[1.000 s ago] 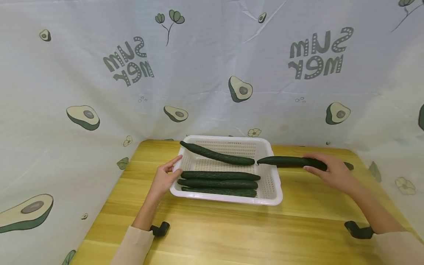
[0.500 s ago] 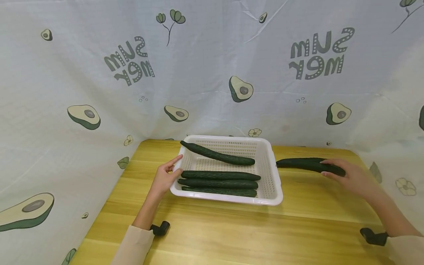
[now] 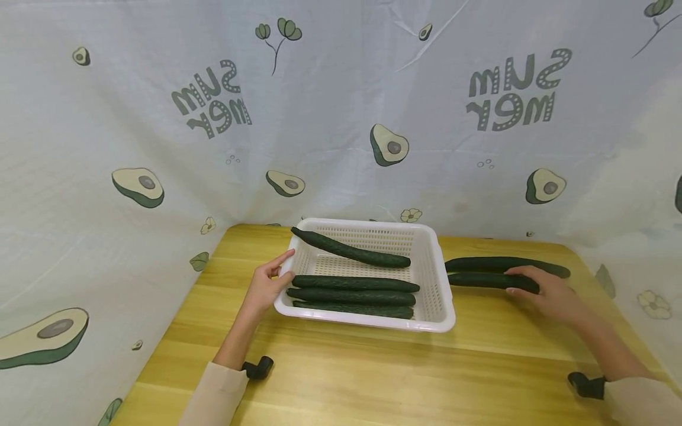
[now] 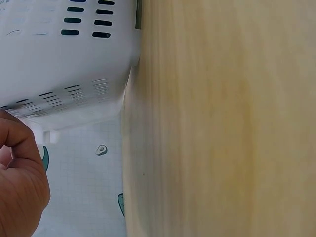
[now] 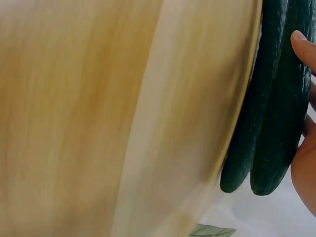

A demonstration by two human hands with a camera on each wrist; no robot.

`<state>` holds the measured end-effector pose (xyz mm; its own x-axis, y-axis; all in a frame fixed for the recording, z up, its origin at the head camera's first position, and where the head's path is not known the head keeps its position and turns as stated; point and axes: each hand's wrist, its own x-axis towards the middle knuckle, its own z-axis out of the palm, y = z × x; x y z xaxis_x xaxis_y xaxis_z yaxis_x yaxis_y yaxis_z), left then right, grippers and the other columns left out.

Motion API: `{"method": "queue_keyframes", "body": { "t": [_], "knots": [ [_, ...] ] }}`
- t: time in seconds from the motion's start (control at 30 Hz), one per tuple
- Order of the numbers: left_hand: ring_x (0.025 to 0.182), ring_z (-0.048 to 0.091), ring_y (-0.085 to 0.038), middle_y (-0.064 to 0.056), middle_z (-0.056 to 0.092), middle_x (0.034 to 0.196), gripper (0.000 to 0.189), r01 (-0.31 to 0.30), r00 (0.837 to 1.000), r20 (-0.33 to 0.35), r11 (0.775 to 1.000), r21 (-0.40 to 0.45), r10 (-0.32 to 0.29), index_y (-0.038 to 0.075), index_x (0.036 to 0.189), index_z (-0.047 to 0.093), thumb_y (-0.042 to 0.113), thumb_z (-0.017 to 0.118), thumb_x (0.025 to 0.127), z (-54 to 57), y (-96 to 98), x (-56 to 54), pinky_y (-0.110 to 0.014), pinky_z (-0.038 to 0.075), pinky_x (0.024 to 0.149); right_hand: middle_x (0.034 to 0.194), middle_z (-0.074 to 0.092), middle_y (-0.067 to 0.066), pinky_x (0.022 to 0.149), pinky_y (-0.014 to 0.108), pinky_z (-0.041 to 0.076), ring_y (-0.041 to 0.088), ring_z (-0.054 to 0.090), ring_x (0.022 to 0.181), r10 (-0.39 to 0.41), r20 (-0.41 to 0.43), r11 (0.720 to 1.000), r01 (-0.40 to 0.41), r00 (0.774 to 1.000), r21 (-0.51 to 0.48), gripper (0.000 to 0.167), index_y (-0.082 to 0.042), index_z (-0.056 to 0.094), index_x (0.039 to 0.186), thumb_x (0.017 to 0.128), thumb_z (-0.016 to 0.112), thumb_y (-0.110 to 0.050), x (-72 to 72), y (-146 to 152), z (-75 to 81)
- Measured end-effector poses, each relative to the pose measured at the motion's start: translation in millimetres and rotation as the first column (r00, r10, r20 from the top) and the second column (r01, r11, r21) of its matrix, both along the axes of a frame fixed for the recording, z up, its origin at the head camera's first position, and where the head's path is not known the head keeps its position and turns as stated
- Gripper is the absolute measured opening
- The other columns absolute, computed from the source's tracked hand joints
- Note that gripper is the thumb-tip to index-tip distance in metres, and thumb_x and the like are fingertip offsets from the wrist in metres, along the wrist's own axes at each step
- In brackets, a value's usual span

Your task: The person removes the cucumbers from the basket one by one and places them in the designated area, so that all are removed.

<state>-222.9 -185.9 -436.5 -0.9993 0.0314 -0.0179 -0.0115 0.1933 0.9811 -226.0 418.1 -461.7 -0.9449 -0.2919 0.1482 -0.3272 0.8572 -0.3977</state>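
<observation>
A white plastic basket (image 3: 449,310) stands mid-table with several dark green cucumbers (image 3: 354,284) in it. Most lie side by side along its front; another cucumber (image 3: 351,247) slants across the back, its tip on the left rim. My left hand (image 3: 263,290) grips the basket's left rim, thumb toward the inside; the left wrist view shows its curled fingers (image 4: 17,140). Right of the basket, my right hand (image 3: 551,299) holds a cucumber (image 3: 479,280) near its right end. Just behind it lies a second cucumber (image 3: 538,265). Both appear close together in the right wrist view.
The wooden table (image 3: 373,378) reaches toward me, in front of the basket. A pale curtain (image 3: 330,130) with avocado prints hangs around its back and sides. A black wrist mount (image 3: 258,368) sits on my left wrist, another mount (image 3: 586,386) on the right.
The cucumber in my right hand has moved right, off the basket's rim, and now lies in front of the other one on the table. My left hand and the basket stay put.
</observation>
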Motion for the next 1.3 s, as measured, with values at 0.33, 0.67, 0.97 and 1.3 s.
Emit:
{"method": "queue_keyframes", "body": {
  "t": [0.33, 0.67, 0.97, 1.3],
  "knots": [
    [0.071, 0.06, -0.013, -0.005, 0.059, 0.085, 0.055, -0.013, 0.999, -0.037, 1.0, -0.02, 0.013, 0.019, 0.149, 0.057, 0.006, 0.066, 0.096, -24.7, -4.8, -12.0, -0.023, 0.055, 0.061, 0.131, 0.06, 0.031, 0.091, 0.066, 0.043, 0.055, 0.052, 0.12, 0.017, -0.043, 0.999, -0.019, 0.999, -0.029, 0.038, -0.003, 0.064, 0.129, 0.097, 0.072, -0.023, -3.1, -5, -10.3],
    [0.067, 0.061, -0.014, -0.006, 0.061, 0.083, 0.055, -0.014, 0.999, -0.047, 0.999, -0.032, 0.013, 0.023, 0.148, 0.059, 0.007, 0.065, 0.096, -27.9, -4.1, -11.1, -0.024, 0.055, 0.059, 0.13, 0.06, 0.034, 0.089, 0.067, 0.044, 0.057, 0.053, 0.118, -0.006, -0.046, 1.0, 0.006, 0.999, 0.013, 0.042, 0.001, 0.063, 0.129, 0.098, 0.072, -0.025, -2.8, 1, -21.0],
    [0.07, 0.063, -0.013, -0.011, 0.064, 0.085, 0.056, -0.001, 1.0, -0.002, 1.0, -0.01, 0.001, 0.015, 0.151, 0.054, 0.002, 0.063, 0.097, -25.2, -6.3, -12.3, -0.024, 0.056, 0.06, 0.131, 0.058, 0.035, 0.091, 0.067, 0.043, 0.058, 0.052, 0.118, -0.013, -0.042, 1.0, 0.014, 0.999, 0.012, 0.042, 0.001, 0.063, 0.129, 0.096, 0.074, -0.023, -5.5, -2, -20.6],
    [0.071, 0.063, -0.012, -0.007, 0.062, 0.085, 0.055, -0.01, 1.0, -0.029, 1.0, -0.008, 0.01, 0.02, 0.149, 0.058, 0.005, 0.065, 0.096, -25.1, -6.1, -9.5, -0.023, 0.056, 0.061, 0.135, 0.057, 0.033, 0.092, 0.068, 0.042, 0.057, 0.05, 0.122, -0.009, -0.002, 1.0, 0.009, 1.0, -0.027, 0.045, 0.002, 0.058, 0.134, 0.101, 0.068, -0.027, -3.9, -9, -12.3]
  ]
}}
